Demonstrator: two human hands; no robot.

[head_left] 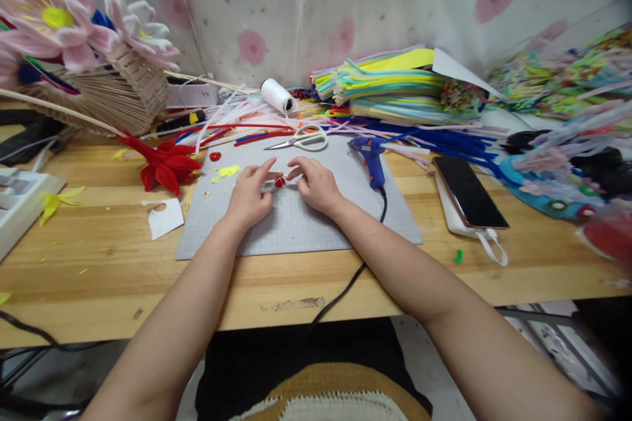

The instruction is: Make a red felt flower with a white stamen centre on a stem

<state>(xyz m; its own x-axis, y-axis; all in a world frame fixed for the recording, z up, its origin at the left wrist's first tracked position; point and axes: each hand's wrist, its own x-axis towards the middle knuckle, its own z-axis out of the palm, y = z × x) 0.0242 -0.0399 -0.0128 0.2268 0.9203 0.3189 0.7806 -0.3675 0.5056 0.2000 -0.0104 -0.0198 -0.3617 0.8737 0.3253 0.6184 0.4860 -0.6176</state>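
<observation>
A small red piece [280, 181] with a light line across it lies between my hands over the grey cutting mat [296, 230]. My left hand [250, 194] is at its left, fingers apart, with the fingertips close to the piece. On the other side my right hand [316, 183] has its fingers curved and spread, index finger near the piece. Whether any fingertip touches it is too small to tell. Scissors [309, 139] lie just beyond the hands. A second small red piece [215, 156] and yellow scraps [229, 172] are on the mat's left part.
A blue glue gun [372, 161] lies on the mat's right, its cord running under my right forearm. Beyond are a thread spool [276, 95] and pipe cleaner bundles [395, 82]. A red flower [168, 164] is left, a phone [469, 192] right.
</observation>
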